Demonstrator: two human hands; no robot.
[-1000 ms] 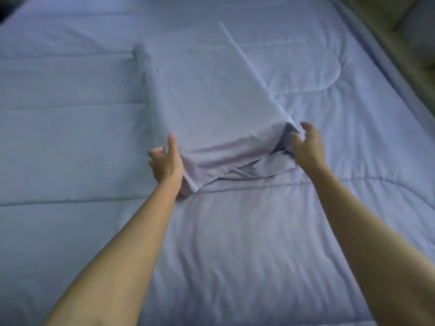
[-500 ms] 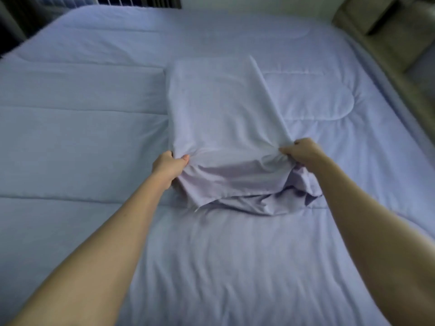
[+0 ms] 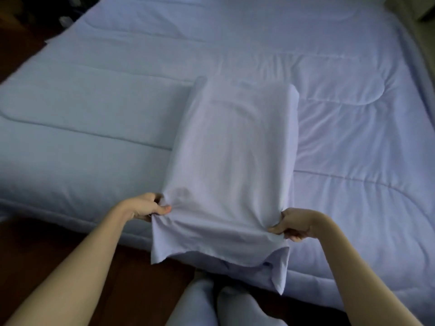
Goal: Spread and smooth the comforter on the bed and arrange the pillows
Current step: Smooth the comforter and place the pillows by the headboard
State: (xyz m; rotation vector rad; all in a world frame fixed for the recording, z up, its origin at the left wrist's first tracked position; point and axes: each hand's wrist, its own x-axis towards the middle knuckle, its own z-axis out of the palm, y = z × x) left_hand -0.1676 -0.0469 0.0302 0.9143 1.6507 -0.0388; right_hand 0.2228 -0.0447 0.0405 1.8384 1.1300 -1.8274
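**Inspector:** Pillows, count?

**Recorder:** One pillow, inside one pale pillowcase. It lies lengthwise on the comforter, and the case's slack open end hangs past the comforter's near edge.

**Inspector:** Comforters?

**Recorder:** One, quilted and light blue, spread flat with light creases on the right.

**Inspector:** Hands?

**Recorder:** Two. The left hand pinches the pillowcase's left side. The right hand pinches its right side. The fabric is taut between them.

**Inspector:** Anything else?

**Recorder:** Dark floor, and two legs below.
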